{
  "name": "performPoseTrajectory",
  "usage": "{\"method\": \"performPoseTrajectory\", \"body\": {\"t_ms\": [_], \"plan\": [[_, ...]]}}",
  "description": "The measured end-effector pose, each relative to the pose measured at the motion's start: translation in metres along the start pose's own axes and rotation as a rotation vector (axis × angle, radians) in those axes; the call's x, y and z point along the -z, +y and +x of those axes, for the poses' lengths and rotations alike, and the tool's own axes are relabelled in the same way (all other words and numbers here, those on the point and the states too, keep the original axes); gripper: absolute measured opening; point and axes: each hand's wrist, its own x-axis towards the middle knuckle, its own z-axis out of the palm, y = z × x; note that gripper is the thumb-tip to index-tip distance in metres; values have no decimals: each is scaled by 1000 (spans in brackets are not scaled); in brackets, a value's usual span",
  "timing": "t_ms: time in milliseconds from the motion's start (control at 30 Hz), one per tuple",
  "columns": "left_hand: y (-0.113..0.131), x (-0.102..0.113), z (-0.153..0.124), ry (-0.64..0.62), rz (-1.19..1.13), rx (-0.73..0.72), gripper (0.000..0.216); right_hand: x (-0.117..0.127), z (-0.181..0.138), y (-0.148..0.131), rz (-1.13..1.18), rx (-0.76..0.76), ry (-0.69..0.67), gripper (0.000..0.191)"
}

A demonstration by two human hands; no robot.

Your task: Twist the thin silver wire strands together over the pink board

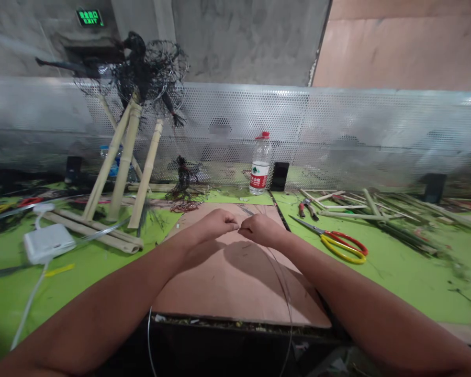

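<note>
My left hand (221, 222) and my right hand (260, 229) meet over a wooden board (204, 293), fingertips nearly touching. Both are closed in a pinch. A thin wire (291, 314) runs from beneath my right hand down the board and over its front edge. Another stretch of wire hangs beside my left forearm. The wire's ends at my fingertips are too fine to make out clearly. Scissors (343, 246) with red and yellow handles lie right of my right hand, and pliers (308, 208) lie beyond them.
Behind the board stand a water bottle (260, 167) and a black phone-like slab (279, 176). Bamboo poles (125, 157) topped with tangled black wire rise at left, near a white adapter (49, 243). Cut bamboo strips (371, 205) litter the right side. A perforated metal screen (337, 120) closes the back.
</note>
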Motion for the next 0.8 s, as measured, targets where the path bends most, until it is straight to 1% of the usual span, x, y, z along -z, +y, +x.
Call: {"method": "performPoseTrajectory", "body": {"t_ms": [67,100,167,200,233,267,367,433,467,533,633,667,733,800], "plan": [[-1,-1,1,18,-6,23,30,-1,2,-5,-221,40,45,28],[0,-1,1,23,-11,27,31,-2,3,-7,-279,41,47,28],[1,0,0,28,-22,28,32,-4,4,-8,-297,21,58,27],[1,0,0,27,-27,27,32,-5,4,-7,-254,-2,69,26],[1,0,0,27,-34,24,32,-5,3,-4,-165,-38,69,27],[1,1,0,24,-44,16,32,-6,3,-1,-28,-86,59,28],[-1,3,0,16,-85,-29,30,-4,1,12,566,-241,11,38],[-1,5,1,18,-98,-44,30,-2,-1,19,918,-284,31,40],[0,7,1,25,-102,-46,30,-1,-2,20,1039,-283,35,38],[2,9,0,37,-112,-53,30,0,-3,20,1194,-261,-25,30],[8,11,-3,52,-113,-51,30,-2,-5,14,1350,-229,-224,28],[10,12,-4,56,-110,-43,30,-3,-6,12,1393,-215,-265,28],[14,13,-6,58,-114,-27,31,-5,-7,9,1426,-191,-283,27],[15,15,-7,49,-127,-27,32,-6,-7,9,1367,-176,-244,25]]}}
